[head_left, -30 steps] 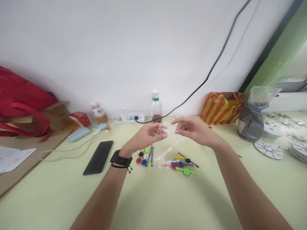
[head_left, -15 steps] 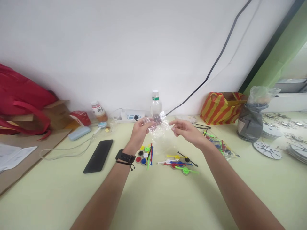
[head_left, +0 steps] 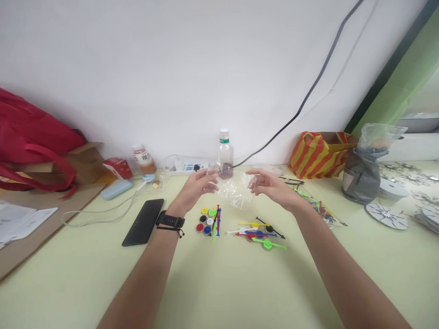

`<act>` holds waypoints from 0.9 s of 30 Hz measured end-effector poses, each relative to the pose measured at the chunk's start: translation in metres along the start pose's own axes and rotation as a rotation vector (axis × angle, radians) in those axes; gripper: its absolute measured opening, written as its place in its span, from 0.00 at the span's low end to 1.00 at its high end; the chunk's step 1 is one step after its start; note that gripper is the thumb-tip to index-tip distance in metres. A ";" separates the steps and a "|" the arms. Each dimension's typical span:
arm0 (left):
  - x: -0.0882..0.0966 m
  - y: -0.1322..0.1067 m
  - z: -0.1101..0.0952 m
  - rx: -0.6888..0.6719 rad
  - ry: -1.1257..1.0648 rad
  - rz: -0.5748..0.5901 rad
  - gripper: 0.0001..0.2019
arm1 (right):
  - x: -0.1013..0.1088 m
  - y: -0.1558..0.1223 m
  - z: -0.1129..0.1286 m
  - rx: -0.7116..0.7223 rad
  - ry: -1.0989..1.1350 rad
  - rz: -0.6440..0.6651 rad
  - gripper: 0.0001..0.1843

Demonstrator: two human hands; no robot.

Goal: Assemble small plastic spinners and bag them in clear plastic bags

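Observation:
A crumpled clear plastic bag [head_left: 236, 193] stretches between my two hands above the table. My left hand [head_left: 198, 185], with a black watch on its wrist, holds the bag's left edge with bent fingers. On the other side, my right hand [head_left: 272, 186] has its curled fingertips at the bag's right edge. Beneath my hands lie small coloured round discs [head_left: 207, 221] beside a bunch of thin coloured arrows [head_left: 216, 223]. To their right is a group of arrow spinners [head_left: 259, 234] in yellow, black, white, blue, red and green, each arrow joined to a round base.
A bottle [head_left: 224, 153] stands behind the bag. A black phone [head_left: 143, 222] lies left, with a cable [head_left: 99, 223] beyond it. At right are a packet of coloured arrows [head_left: 320, 208], a striped bag [head_left: 317, 155], a grey bag [head_left: 361, 176] and white slotted discs [head_left: 387, 215].
My hands have moved apart, the left one leftward. The plastic bag, bunched up before, is spread wider and hangs lower between them. The discs and spinners lie as before.

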State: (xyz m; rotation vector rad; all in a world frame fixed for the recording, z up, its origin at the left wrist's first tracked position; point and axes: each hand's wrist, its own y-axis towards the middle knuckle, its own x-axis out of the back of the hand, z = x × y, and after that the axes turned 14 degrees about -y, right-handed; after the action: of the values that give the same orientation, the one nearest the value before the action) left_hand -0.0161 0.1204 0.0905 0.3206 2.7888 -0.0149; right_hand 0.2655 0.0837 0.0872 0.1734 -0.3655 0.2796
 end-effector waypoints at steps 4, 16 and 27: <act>-0.002 0.001 0.003 -0.069 0.116 0.038 0.20 | -0.001 0.002 0.000 0.028 0.011 -0.018 0.26; -0.013 0.002 0.010 -0.064 -0.064 -0.039 0.22 | -0.015 0.013 -0.014 0.242 -0.559 -0.614 0.17; -0.015 -0.001 0.014 -0.037 -0.052 0.115 0.19 | -0.011 0.011 -0.001 0.004 -0.061 -0.321 0.21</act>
State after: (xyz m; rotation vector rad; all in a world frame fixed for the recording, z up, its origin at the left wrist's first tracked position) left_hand 0.0022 0.1159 0.0827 0.4646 2.7116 0.0552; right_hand 0.2527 0.0916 0.0833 0.2419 -0.3909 -0.0414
